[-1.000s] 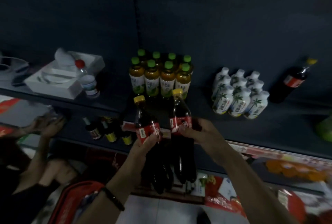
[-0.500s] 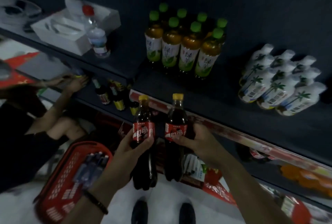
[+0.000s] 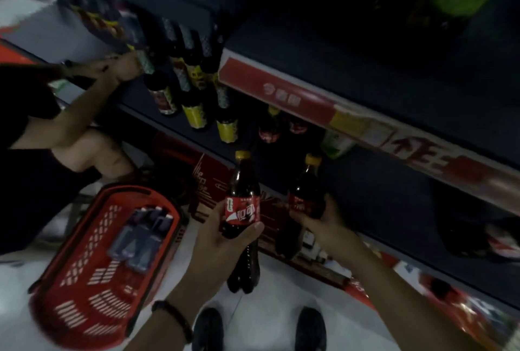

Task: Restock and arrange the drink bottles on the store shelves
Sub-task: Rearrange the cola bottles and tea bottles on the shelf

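Cola bottles with yellow caps, two of them, just hanging upright and slightly apart in front of the dark lower shelf. Gripping one at the red label with the left hand, thumb and fingers curling round it, and clutching the second cola bottle in the right hand, fingers wrapping its dark body. Standing beside a red basket on the floor carrying a few blurry bottles, and spotting another person's hand reaching among small yellow-labelled bottles further left.
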Tool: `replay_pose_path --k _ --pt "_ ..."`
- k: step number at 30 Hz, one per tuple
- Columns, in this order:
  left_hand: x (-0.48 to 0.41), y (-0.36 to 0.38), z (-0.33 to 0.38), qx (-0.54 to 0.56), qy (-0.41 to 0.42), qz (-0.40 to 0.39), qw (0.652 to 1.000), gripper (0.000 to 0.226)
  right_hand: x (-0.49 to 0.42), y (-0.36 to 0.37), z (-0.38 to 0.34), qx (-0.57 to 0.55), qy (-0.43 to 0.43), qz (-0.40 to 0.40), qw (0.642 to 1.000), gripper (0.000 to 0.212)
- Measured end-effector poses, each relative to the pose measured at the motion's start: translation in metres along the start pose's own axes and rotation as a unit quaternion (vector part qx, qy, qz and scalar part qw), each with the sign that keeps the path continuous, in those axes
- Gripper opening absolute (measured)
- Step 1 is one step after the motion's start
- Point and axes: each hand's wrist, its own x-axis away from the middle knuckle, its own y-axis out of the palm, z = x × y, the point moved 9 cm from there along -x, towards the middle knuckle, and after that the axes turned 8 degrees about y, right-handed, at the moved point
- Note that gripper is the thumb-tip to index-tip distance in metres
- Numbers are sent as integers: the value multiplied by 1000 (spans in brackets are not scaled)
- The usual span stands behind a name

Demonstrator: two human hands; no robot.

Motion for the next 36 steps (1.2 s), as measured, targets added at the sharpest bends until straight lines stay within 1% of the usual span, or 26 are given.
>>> replay_pose_path --k 1,2,4,6,8,9,11,13,18,21,24,26,28,29,30,32,33,34,35,36 --pt "-11 -2 -14 -18 2 -1 1000 53 -18 5 1 -45 -12 7 999 89" --pt "-21 -4 -27 -39 7 0 999 49 -35 7 -3 -67 -43 19 997 82" --pt "-41 -5 -49 -69 23 -1 997 41 -70 5 -17 -64 -116 54 990 70" --pt "-62 -7 -65 -84 41 13 996 40 -99 4 -30 -54 -171 81 980 73" --pt "-79 -7 -74 -90 58 18 994 43 -119 -1 -44 -51 -223 120 966 84" --pt "-86 -6 -76 -90 61 14 994 46 -126 -3 -51 -48 -245 135 959 87" --pt "-97 0 -76 -87 65 -8 994 50 -136 -4 -63 -32 -280 156 947 87" --pt "-105 4 -74 -77 70 -20 994 47 -144 -7 -65 -26 -289 169 942 88" --pt "-114 11 -70 -47 86 -8 995 47 -158 -11 -73 30 -318 226 920 96" --pt "-120 19 -65 -83 125 -7 989 49 -165 -13 -77 43 -312 232 920 99" --pt "-126 30 -56 -116 175 -3 978 61 -166 -15 -82 80 -316 247 913 102" --pt "-129 41 -50 -122 191 -13 974 65 -166 -16 -83 70 -315 234 917 104" --pt "-132 53 -46 -136 194 -24 971 64 -164 -18 -85 78 -305 235 920 102" --pt "-135 57 -45 -144 190 -21 971 64 -161 -20 -84 82 -301 239 920 98" --pt "-138 59 -44 -150 185 -15 971 63 -156 -24 -83 68 -305 242 918 89" --pt "-142 64 -43 -164 178 -11 970 64 -144 -37 -74 18 -317 248 915 58" --pt "-143 68 -40 -171 183 -16 968 64 -137 -44 -68 -15 -315 237 919 42" --pt "-143 74 -38 -176 188 -23 966 64 -132 -49 -62 -51 -306 203 929 32" --pt "-144 80 -35 -178 195 -31 964 64 -126 -49 -58 -77 -294 145 942 27" --pt "-144 87 -31 -179 202 -38 962 64 -121 -44 -54 -86 -278 78 953 28"
